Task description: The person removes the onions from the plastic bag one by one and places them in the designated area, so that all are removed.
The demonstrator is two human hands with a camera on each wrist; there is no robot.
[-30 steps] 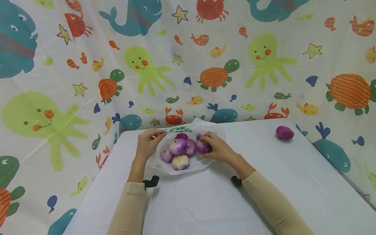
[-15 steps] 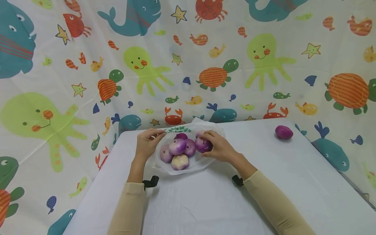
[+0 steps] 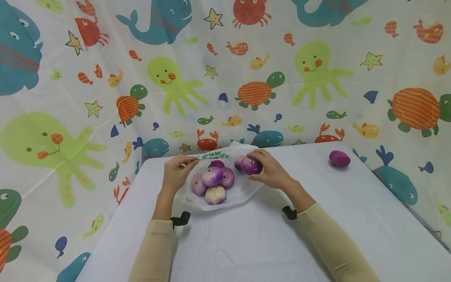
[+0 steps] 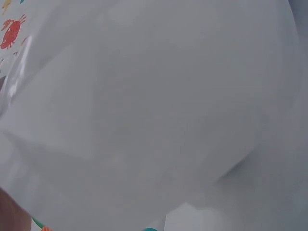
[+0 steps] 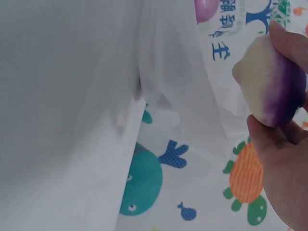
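Note:
In the head view, a thin white plastic bag point(image 3: 234, 199) with green leaf print lies open, several purple-and-white turnips point(image 3: 212, 176) piled on it. My left hand point(image 3: 174, 172) pinches the bag's far left edge between thumb and fingertips. My right hand point(image 3: 269, 169) grips one turnip point(image 3: 251, 165), fingers over its top and thumb below, at the bag's right side. Another, paler turnip point(image 3: 238, 162) sits just left of it, partly hidden. From the right wrist, the held turnip point(image 5: 269, 82) shows a cream, pointed end and a deep purple end. White bag plastic point(image 4: 144, 96) fills most of the left wrist view.
A single dark purple oblong vegetable point(image 3: 339, 158) lies at the far right of the white table point(image 3: 225, 243). Behind the table hangs a curtain point(image 3: 225, 58) printed with sea animals. Black wrist camera mounts point(image 3: 181, 218) sit below both hands.
My right hand has lifted the turnip it grips and moved it up and to the right, uncovering more of the paler one. My left hand stays at the bag's edge.

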